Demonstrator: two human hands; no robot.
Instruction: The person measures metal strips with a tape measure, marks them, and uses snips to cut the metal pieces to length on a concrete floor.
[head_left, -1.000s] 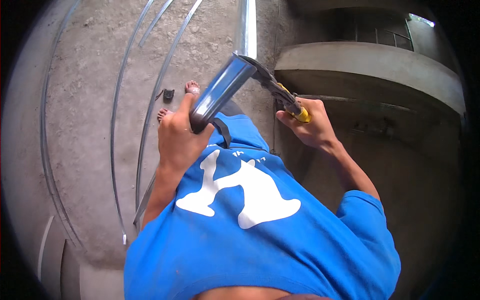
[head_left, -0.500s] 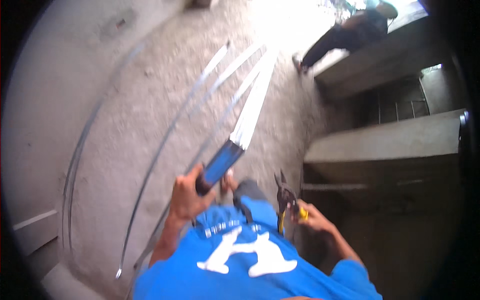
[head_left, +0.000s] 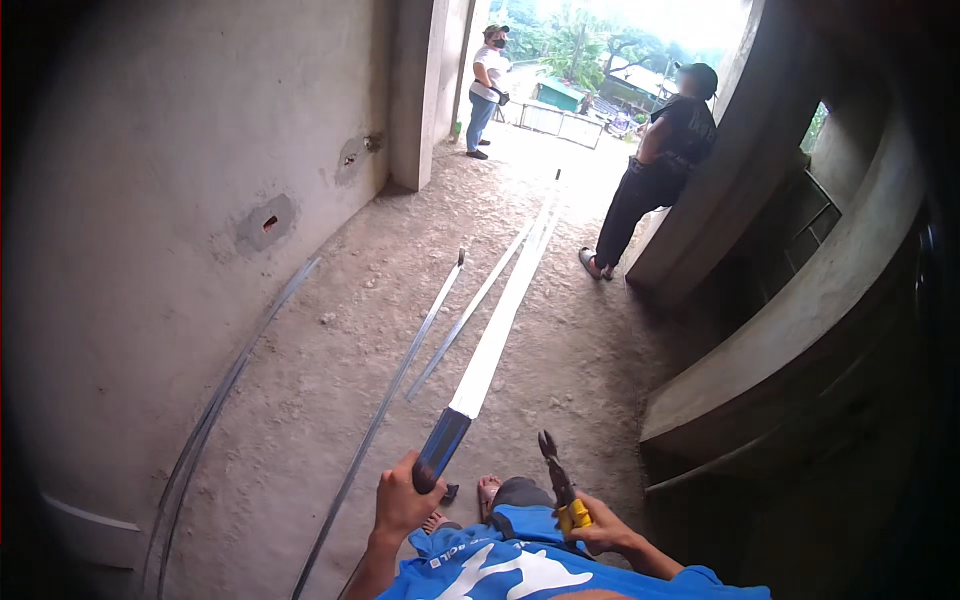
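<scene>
My left hand [head_left: 405,503] is closed around the near end of a long metal channel [head_left: 492,360]. The channel runs away from me toward the bright doorway; its near part looks dark blue and its far part shines white. In my right hand [head_left: 603,527] is a pair of tin snips [head_left: 562,484] with yellow handles, held by the grips with the dark blades pointing forward. The snips stay apart from the channel, to its right. My palms and part of the fingers are hidden.
More metal strips [head_left: 385,415] lie on the rough floor [head_left: 290,440], some along the left wall [head_left: 230,130]. One person [head_left: 484,95] stands at the doorway; another [head_left: 655,165] leans against the right-hand pillar [head_left: 705,205]. A concrete ledge [head_left: 780,340] curves along the right.
My view has tilted up toward the doorway, bringing the second person into sight. Both hands now appear lower in the picture, still holding the channel and the snips.
</scene>
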